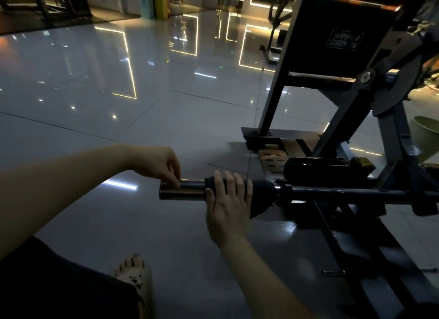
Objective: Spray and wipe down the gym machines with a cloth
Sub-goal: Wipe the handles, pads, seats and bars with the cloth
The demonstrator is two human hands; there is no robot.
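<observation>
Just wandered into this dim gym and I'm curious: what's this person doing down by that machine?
A person is wiping down a black steel gym machine. Their right hand grips a dark cloth wrapped round the machine's shiny round metal bar, close to its free end. The left hand holds the bar's tip with curled fingers, steadying it.

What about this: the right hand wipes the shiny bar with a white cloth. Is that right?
Not quite. The head view shows the cloth is dark, not white. The right hand does hold it around the shiny bar.
</observation>
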